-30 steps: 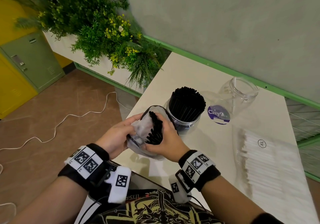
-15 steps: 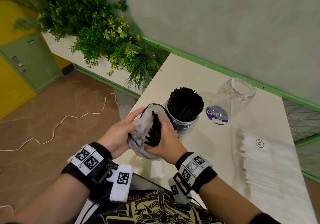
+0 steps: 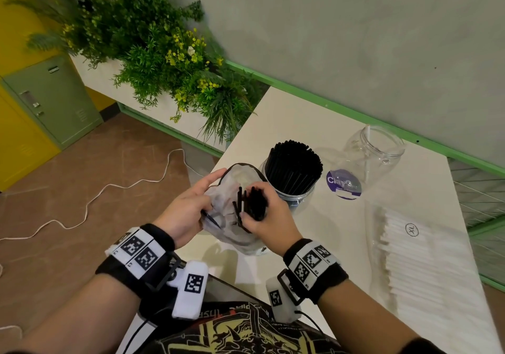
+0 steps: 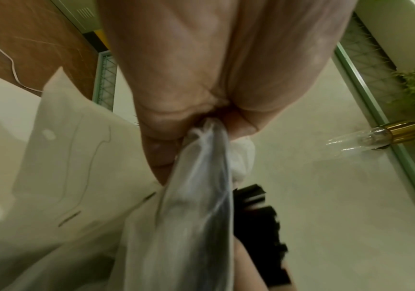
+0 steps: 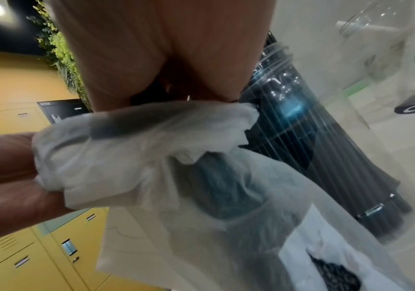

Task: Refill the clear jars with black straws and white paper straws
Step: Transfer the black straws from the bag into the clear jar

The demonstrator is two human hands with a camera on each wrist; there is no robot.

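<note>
Head view: left hand (image 3: 188,211) pinches bag (image 3: 232,228); right hand (image 3: 269,217) grips black straws (image 3: 252,203). Black jar (image 3: 292,189) nearly full; second jar (image 3: 374,151) nearly empty, white straws (image 3: 420,269) untouched.

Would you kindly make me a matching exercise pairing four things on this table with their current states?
Things:
1. Left jar
2. Right jar
3. Plastic bag
4. White straws

States:
A. lying in a clear packet
B. packed with black straws
C. gripped by the left hand
D. holding one white straw

Pairs: 1-B, 2-D, 3-C, 4-A
</note>
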